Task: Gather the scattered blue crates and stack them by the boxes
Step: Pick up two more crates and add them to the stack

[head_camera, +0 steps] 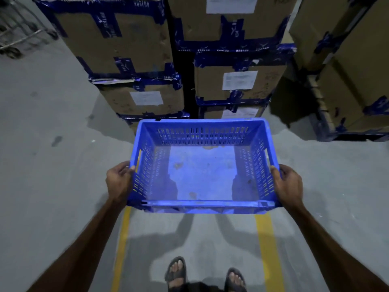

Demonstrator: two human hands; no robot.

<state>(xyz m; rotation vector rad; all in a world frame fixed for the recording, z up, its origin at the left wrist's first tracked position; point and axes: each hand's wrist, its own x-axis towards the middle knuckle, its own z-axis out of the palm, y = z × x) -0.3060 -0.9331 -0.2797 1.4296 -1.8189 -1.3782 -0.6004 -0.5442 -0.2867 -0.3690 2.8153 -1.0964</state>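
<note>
One blue crate (202, 165), empty, mid-frame — your left hand (119, 182) and right hand (288, 184) each grip a side rim; the boxes (134, 51) stand just ahead, no stack visible yet.

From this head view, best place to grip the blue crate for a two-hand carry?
Take the crate by its two short side walls, one hand from each side, as the left hand and right hand do here. Each wall seems to have a handle slot under the rim, so fingers can hook it. Gripping opposite ends should keep the open top level.
</note>
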